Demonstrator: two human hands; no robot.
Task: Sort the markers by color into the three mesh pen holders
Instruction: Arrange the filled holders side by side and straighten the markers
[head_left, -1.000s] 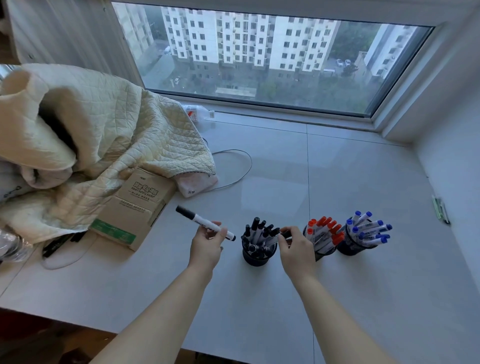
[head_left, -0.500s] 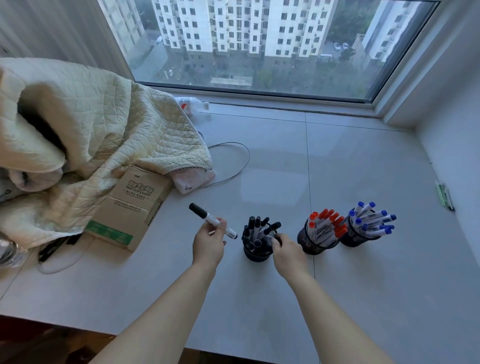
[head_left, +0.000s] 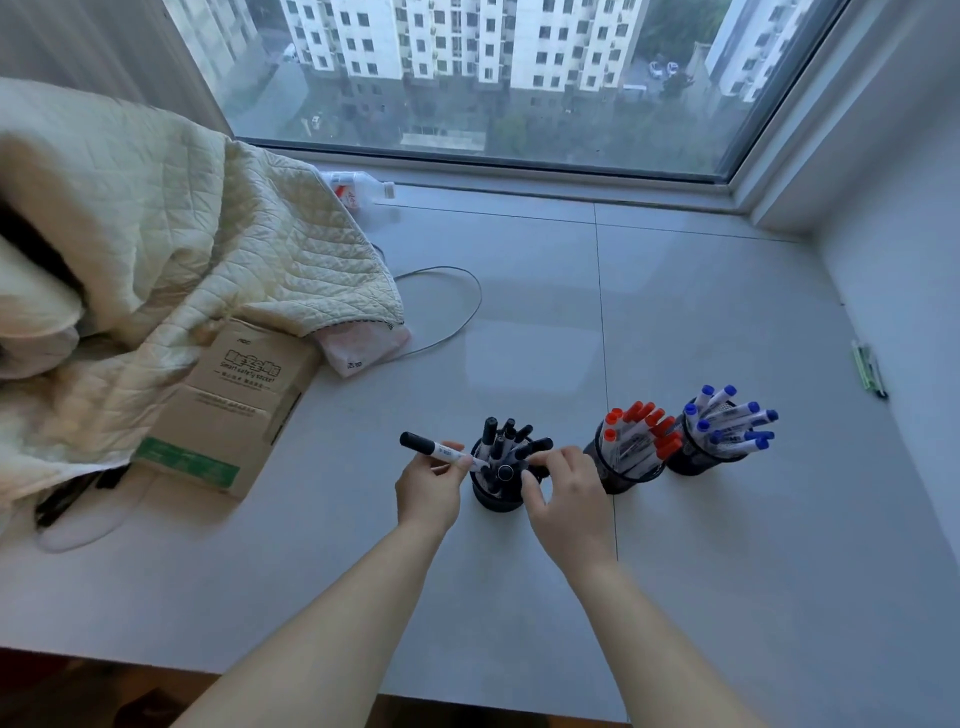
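The left hand (head_left: 427, 486) is curled around a black-capped marker (head_left: 439, 450), pinching its white barrel, cap pointing up and to the left, the other end right at the rim of the black holder (head_left: 496, 493). That holder stands near the middle of the pale counter (head_left: 727, 545) and is packed with black-capped markers (head_left: 506, 441) fanning out at the top. The right hand (head_left: 563, 496) is on the other side of the same holder, fingers bent in against the markers at its right rim; whether it truly grips one I cannot tell, since the fingertips blend into the bundle.

To the right, just beside it, the middle holder (head_left: 621, 467) carries the red-capped markers (head_left: 644, 428), leaning to the right. Touching or nearly touching that one, furthest right, the third holder (head_left: 698, 457) bristles with blue-capped markers (head_left: 732, 421). Three holders in a row, one colour in each.

Over on the left, a cardboard box (head_left: 234, 405) lies flat, half under a cream quilted blanket (head_left: 171, 249) that is heaped across the left end of the counter. A thin cable (head_left: 467, 317) loops out past the blanket's edge. A plastic bottle (head_left: 358, 189) lies at the far side by the window (head_left: 493, 78). Against the right wall, well apart from the holders, lie a couple of green pens (head_left: 868, 368).
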